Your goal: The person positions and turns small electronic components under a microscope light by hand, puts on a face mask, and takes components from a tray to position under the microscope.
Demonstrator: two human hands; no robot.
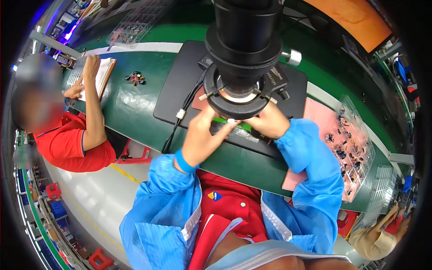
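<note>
Below the microscope [243, 49], the left hand [202, 135], thumb spread from fingers, and the right hand [271, 122], curled inward, flanked a green item [244, 126]; whether either gripped it was hard to tell.

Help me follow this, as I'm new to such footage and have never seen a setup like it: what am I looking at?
There is no robot here. The single picture comes from a camera worn on a person's head, looking forward and down, so the blue sleeves lead to that person's own hands.

The big black device looks like a microscope, over a dark base on a green bench. Below its ring, the left hand and right hand meet at a small green item; the ring partly hides them, so I can't tell how firmly it is held.

To the right, a clear tray of small parts lies partly over pink sheeting. To the left are a loose part and a co-worker in red.
</note>
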